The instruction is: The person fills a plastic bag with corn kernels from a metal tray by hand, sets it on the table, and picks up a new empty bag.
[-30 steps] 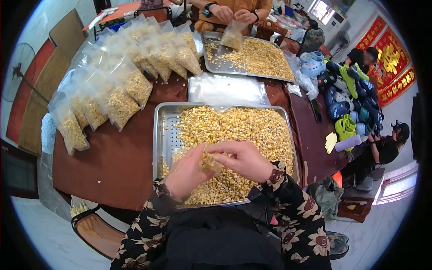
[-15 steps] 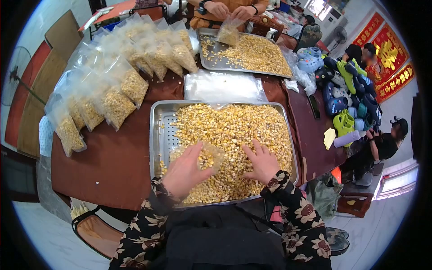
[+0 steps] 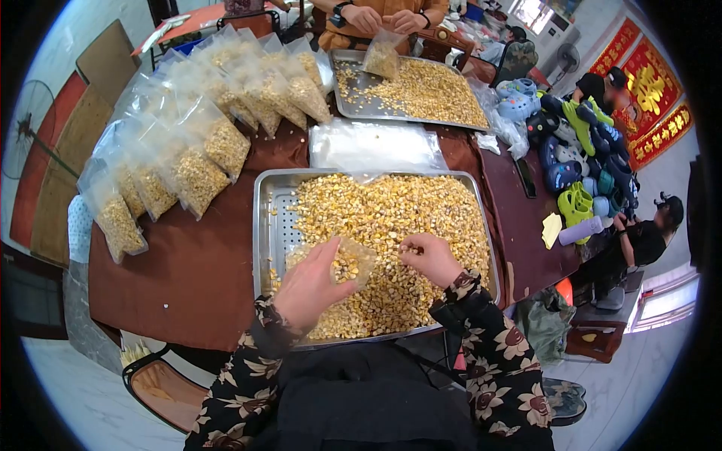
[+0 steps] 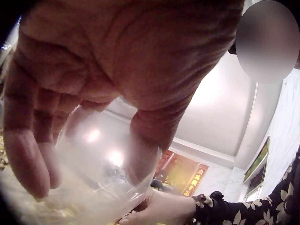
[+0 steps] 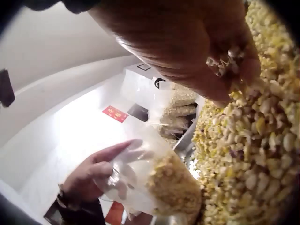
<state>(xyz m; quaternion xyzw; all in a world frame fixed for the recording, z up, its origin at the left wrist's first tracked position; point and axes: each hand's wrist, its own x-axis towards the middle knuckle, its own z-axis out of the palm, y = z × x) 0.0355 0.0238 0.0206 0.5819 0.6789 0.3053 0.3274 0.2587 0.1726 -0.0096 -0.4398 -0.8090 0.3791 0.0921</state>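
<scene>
left hand (image 3: 304, 289): near edge of the tray, fingers and thumb curled round a small clear bag (image 3: 342, 263), clamped on it. Mouth tipped up and toward the other hand, probably so it can take kernels straight in.
clear bag: partly filled with corn; bottom rests on the corn pile, so the pile carries the weight. The right wrist view shows the filled end low and the empty plastic bunched in the hand.
right hand (image 3: 430, 258): just beside the bag, on the corn. Fingers curled together over a small scoop of kernels (image 5: 225, 60), some stuck between fingers and palm. Clamped on loose corn, not on the bag.
corn (image 3: 421, 214): heaped across most of the tray, within reach of both hands.
tray (image 3: 265, 218): steel, perforated floor bare at its left side. Sits at the table edge right in front of the person; rim keeps kernels in.
table (image 3: 188, 263): brown top, a few stray kernels.
empty bags (image 3: 376, 146): flat stack just beyond the tray, one reach away.
filled bags (image 3: 188, 161): rows leaning on each other along the left, out of the working zone.
second tray (image 3: 353, 101): far side, also holding corn. Another person's hands (image 3: 387, 19) hold a bag above it.
far right: pile of coloured shoes (image 3: 583, 161), well apart from the corn.
</scene>
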